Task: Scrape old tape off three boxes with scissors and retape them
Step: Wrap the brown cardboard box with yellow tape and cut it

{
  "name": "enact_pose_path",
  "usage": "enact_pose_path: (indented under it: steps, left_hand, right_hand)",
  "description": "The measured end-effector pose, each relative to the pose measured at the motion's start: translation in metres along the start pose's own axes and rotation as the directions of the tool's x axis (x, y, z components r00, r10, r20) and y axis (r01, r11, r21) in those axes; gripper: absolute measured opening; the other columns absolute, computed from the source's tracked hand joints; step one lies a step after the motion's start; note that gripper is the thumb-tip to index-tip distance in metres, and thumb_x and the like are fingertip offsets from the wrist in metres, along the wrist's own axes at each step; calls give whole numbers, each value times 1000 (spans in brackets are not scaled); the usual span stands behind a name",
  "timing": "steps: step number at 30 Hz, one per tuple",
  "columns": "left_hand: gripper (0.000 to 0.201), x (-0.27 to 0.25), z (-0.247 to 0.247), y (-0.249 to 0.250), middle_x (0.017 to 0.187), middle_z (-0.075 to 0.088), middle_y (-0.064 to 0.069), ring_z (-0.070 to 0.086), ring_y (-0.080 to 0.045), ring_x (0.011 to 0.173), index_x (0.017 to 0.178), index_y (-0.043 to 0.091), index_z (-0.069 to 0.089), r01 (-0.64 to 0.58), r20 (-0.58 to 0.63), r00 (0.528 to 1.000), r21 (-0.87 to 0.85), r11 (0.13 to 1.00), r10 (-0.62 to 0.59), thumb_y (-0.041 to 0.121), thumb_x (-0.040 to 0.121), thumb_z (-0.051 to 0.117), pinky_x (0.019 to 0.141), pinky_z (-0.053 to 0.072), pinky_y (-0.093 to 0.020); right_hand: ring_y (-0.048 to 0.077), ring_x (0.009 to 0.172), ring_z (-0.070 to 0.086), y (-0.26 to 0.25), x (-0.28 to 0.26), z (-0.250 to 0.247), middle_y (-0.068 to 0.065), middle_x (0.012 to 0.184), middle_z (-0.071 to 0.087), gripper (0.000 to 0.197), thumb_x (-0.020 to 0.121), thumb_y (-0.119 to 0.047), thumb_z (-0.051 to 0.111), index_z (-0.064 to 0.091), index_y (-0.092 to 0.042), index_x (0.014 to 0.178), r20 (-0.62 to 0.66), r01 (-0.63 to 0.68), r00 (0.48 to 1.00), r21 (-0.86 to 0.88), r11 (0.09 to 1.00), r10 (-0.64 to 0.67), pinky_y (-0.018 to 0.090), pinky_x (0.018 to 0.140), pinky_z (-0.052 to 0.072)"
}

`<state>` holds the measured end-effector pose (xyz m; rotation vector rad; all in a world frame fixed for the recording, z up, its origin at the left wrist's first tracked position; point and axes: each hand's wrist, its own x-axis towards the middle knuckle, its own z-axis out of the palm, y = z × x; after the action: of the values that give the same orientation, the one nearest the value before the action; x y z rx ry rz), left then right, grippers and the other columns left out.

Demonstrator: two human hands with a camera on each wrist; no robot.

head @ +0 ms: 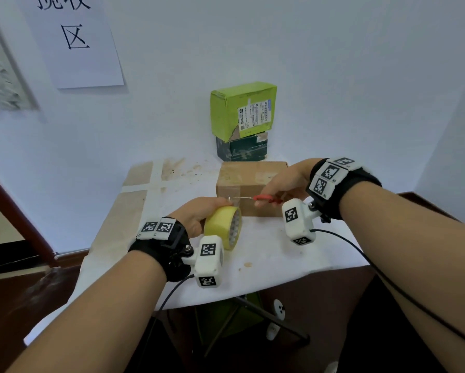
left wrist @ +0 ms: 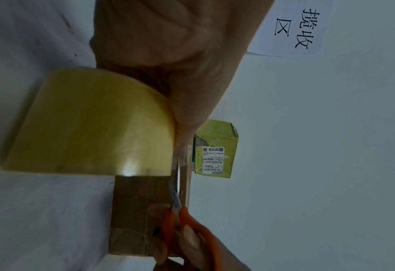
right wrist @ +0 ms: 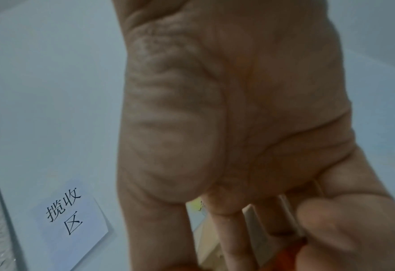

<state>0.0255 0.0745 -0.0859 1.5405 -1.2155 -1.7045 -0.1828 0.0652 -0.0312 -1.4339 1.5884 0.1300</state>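
The tape roll is yellow and stands on edge, held just above the white cover of the desk, near its middle. The left hand grips the roll from behind, fingers curled over its top, thumb end pinching a pulled-out clear strip. The scissors with red handles lie level, blade tips meeting that strip right at the left fingertips. The right hand holds them, fingers curled through and around the handles; in the left wrist view the blades look nearly closed together on the strip.

Just behind both hands sits a brown box, resting on the desk, old tape marks on its front face. Behind it, at the desk's far edge against the wall, a dark green box carries a lime box with a white shipping label and a torn lower corner.

The far-left corner of the desk shows bare brown board crossed by pale tape. A paper sign with printed characters hangs on the wall, upper left. Each wrist wears a black strap with a white marker-covered camera.
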Motion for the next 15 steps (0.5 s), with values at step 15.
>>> enact_pose_path:
  steps: [15]
  left_hand:
    - [33,6,-1,-2,107,68,-17,65,-27,84,113,6,64,-46,8,999,1,999,46,22,85,71,86,54,-41]
  right_hand:
    - [4,34,28,-8,6,-3,-4,48,47,12,88,-22,67,70,-15,78,-27,126,992,-40,991,-127,13,33,22]
